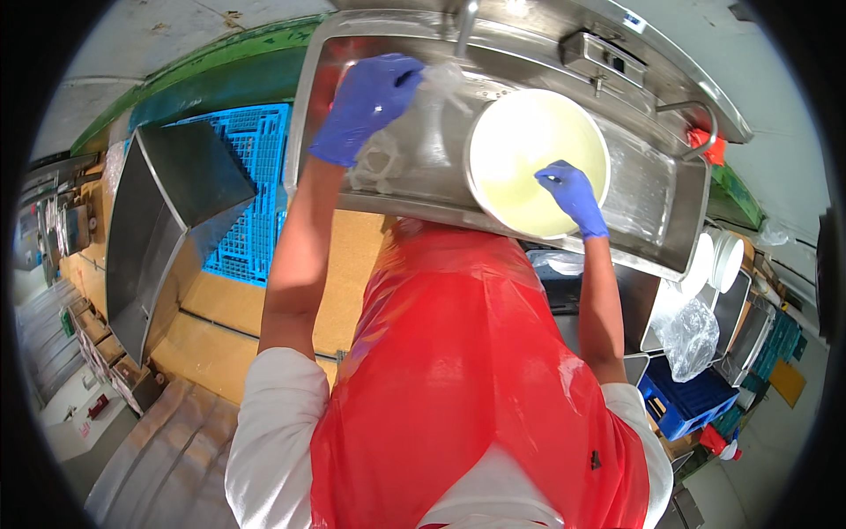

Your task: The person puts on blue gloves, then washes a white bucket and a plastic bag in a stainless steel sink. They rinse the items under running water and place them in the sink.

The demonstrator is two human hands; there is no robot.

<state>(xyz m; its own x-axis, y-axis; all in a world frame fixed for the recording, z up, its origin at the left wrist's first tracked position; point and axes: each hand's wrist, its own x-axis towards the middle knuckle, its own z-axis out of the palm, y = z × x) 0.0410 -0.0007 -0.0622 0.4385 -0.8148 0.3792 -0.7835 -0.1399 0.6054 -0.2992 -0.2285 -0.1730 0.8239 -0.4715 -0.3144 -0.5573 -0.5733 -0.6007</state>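
Note:
A round white tub [478, 181] with pale yellowish content stands in the metal sink [639, 189]. Over its inside is my right hand [573, 196], in a blue-purple glove. Those fingertips are pinched together, with a tiny pale spot between them too small to name. My left hand [366, 108], gloved the same way, is raised over the sink's left part, its fingers curled closed. A crumpled clear plastic bag [434, 123] hangs from beside its fingertips, seemingly gripped there. More loose clear plastic [377, 166] lies in the sink below that wrist.
A faucet spout [466, 31] reaches over the sink's back edge. On the left are a blue plastic pallet [251, 141] and a large metal bin [145, 238]. White round lids [726, 262], a clear bag [690, 339] and a blue crate [683, 401] are at the right.

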